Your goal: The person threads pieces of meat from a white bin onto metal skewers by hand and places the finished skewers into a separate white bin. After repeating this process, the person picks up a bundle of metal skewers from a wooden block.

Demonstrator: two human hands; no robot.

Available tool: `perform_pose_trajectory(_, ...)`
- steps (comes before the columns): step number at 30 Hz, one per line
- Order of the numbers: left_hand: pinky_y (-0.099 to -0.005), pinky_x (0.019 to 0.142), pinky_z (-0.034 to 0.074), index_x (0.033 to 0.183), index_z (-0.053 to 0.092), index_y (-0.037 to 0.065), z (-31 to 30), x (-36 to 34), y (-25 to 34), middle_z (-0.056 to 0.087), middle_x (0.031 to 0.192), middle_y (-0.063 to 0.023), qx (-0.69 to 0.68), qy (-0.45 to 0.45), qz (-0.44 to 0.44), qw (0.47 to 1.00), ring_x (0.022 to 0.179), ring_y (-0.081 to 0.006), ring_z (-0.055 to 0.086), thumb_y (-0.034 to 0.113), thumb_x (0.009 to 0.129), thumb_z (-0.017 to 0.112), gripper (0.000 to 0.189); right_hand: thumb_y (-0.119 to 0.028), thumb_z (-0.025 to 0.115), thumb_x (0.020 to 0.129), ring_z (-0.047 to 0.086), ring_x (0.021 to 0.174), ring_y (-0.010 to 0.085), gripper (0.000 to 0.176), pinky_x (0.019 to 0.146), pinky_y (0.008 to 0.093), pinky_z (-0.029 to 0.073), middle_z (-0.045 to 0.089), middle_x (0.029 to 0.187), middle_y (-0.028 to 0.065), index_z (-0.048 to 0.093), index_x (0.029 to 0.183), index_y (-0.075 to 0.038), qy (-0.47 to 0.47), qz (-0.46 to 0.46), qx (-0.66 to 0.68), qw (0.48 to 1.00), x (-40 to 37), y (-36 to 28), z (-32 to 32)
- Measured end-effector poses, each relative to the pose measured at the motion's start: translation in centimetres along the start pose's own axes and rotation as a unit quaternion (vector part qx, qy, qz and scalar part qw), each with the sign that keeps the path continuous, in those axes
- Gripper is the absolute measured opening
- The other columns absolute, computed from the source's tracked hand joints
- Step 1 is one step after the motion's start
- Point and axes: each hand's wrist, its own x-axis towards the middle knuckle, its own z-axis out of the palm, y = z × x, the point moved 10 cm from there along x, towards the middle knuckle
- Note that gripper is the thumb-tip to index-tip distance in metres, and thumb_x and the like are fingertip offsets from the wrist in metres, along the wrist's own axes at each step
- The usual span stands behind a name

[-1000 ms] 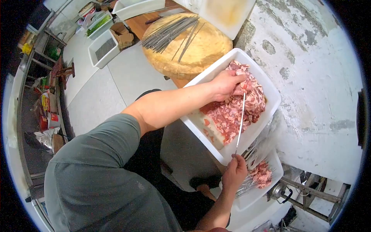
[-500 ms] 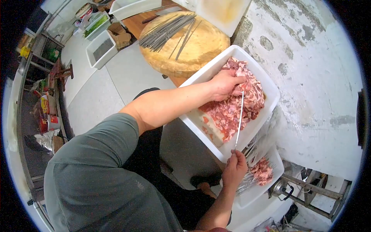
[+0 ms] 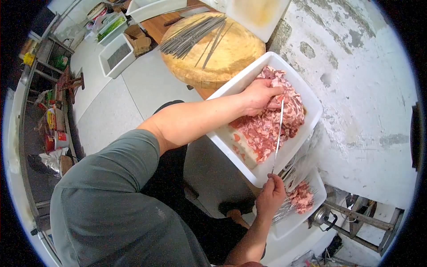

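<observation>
1. Pinching the thin, pale metal skewer (image 3: 279, 133) by its lower end, the right hand (image 3: 271, 195) has its fingers clamped on it, just outside the lower corner of the large white rectangular plastic tub (image 3: 232, 156), the landmark here.
2. The skewer slants up across the inside of the tub, its far end at the meat beside the left hand.
3. The left hand (image 3: 259, 98) is inside the tub, its fingers closed on the chopped red-and-white raw meat (image 3: 267, 129); some fingertips are hidden.
4. The meat is heaped toward the tub's upper and right side, with small scraps and reddish liquid near its lower-left wall.
5. Beyond the tub's upper-left edge, a round, yellowish wooden chopping block (image 3: 240, 53) sits on the brown wooden bench (image 3: 153, 27), bearing a fanned bundle of flat grey sticks (image 3: 191, 38).
6. Below the tub's lower-right side is a smaller white container (image 3: 316, 196), holding pinkish meat pieces (image 3: 301, 198) and thin metal rods (image 3: 283, 212).
</observation>
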Motion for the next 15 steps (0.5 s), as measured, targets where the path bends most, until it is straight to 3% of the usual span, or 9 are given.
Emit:
perform_pose_trajectory(3,-0.0304,0.077,0.059,0.103,0.059,0.001,-0.3,0.7,-0.4,0.068,0.097,-0.0113,0.006,-0.009,0.008,1.000,0.087,-0.0185,0.069,0.012,0.097,0.056,0.013,-0.008,0.053,0.095,0.042,0.056,0.0031,0.015,0.049,0.0200,0.031,0.049,0.065,-0.0050,0.064,0.099,0.002,-0.003,-0.033,-0.013,0.999,0.1,-0.4,0.3)
perform_pose_trajectory(15,-0.0312,0.077,0.058,0.101,0.059,0.003,-0.1,0.3,-0.2,0.064,0.095,-0.0056,0.004,-0.011,-0.010,1.000,0.085,-0.0160,0.066,0.011,0.095,0.060,0.010,-0.009,0.052,0.095,0.041,0.056,0.0030,0.017,0.050,0.0197,0.030,0.048,0.065,-0.0049,0.064,0.098,0.002,-0.005,0.004,-0.023,1.000,0.1,0.3,0.2)
